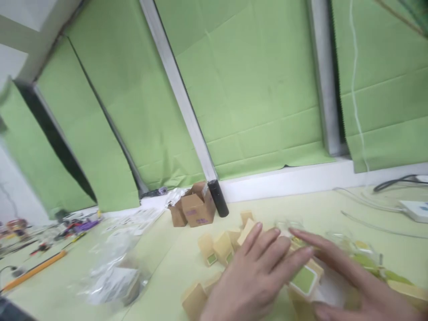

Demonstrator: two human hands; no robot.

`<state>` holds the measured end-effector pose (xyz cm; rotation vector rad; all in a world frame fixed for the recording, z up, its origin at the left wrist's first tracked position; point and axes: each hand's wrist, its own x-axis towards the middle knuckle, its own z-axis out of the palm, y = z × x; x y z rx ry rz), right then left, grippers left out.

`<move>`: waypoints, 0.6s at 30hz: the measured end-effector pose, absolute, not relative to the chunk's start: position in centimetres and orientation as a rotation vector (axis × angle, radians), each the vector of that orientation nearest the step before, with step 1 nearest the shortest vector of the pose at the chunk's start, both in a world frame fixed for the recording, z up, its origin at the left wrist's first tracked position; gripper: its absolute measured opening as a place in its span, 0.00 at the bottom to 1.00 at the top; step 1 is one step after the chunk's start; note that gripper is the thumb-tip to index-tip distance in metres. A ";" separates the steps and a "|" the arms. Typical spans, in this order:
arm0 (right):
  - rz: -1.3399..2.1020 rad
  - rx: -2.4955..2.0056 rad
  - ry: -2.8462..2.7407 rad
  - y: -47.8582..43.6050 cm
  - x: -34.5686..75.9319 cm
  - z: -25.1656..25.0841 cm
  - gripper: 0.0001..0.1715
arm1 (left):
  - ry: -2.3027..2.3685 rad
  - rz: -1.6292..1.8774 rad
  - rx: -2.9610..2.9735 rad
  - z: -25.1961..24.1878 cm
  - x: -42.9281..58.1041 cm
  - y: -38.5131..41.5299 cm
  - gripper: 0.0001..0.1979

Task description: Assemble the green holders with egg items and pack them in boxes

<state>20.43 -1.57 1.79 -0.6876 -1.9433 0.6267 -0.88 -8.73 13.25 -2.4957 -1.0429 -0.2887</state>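
My left hand [257,272] reaches over a group of small pale-yellow boxes [223,244], its fingers stretched out and slightly apart. Beside it, my right hand [357,276] curves its fingers and thumb around a small yellow box with a green square label [305,280]. The left fingertips come close to that box; whether they touch it is blurred. Something white shows between the right thumb and fingers. Another yellow box [194,301] lies left of my left wrist, partly hidden by it.
Clear plastic pieces [363,245] and green items lie by my right hand. A cardboard box [197,207] and a black cylinder [218,198] stand near the window ledge. Plastic-wrapped packs [117,283], an orange bar [35,269] and tools are at left; a white power strip [414,209] is at right.
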 end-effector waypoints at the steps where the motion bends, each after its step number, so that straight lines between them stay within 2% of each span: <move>1: 0.670 -0.728 -1.919 -1.8 20.2 2.7 0.40 | -1.015 -0.401 -2.434 12.7 -0.2 -8.5 0.35; 4: 0.832 -0.758 -1.749 -2.2 19.6 3.9 0.31 | -1.303 -1.090 -2.198 10.5 1.1 -8.0 0.43; 8: 0.965 -0.677 -1.689 -2.9 19.4 4.3 0.30 | -1.825 -2.254 -2.331 7.8 3.0 -7.9 0.55; 10: 0.884 -0.647 -1.836 -3.4 19.6 4.5 0.35 | -1.983 -2.677 -2.325 7.2 3.5 -8.0 0.55; 12: 0.702 -0.556 -2.051 -3.7 20.1 4.7 0.50 | -2.125 -2.929 -2.125 7.0 3.7 -8.1 0.50; 14: 0.466 -0.407 -2.268 -3.6 20.5 4.9 0.58 | -2.174 -3.126 -1.942 7.1 3.4 -8.3 0.45; 16: 0.194 -0.281 -2.426 -3.4 20.7 5.1 0.52 | -2.201 -3.261 -1.858 7.4 3.0 -8.5 0.42; 18: -0.091 -0.232 -2.485 -3.2 20.7 5.1 0.44 | -2.312 -3.235 -1.888 7.6 2.6 -8.8 0.40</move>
